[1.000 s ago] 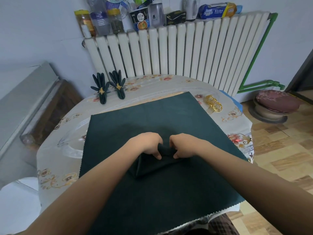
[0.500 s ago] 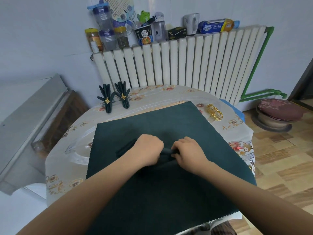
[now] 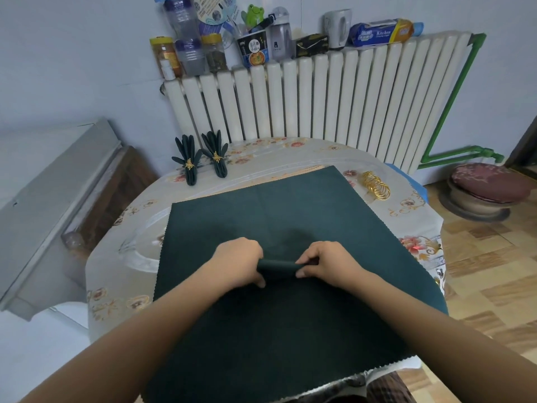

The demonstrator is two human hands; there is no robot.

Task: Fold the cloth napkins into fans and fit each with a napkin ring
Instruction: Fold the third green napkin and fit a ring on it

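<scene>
Napkin (image 3: pixel 277 268), dark green, bunched into a narrow pleated bar, held between both my hands just above the big green cloth (image 3: pixel 290 330) spread over the tabletop (image 3: pixel 122 274). Left hand (image 3: pixel 239 264) fingers curled tight on its left end; right hand (image 3: pixel 327 264) pinches the right end, thumb beneath. Two finished fans (image 3: pixel 203 159) with gold rings stand beyond the cloth's far left corner. Loose gold napkin rings (image 3: pixel 374 186) heaped just off its far right corner
</scene>
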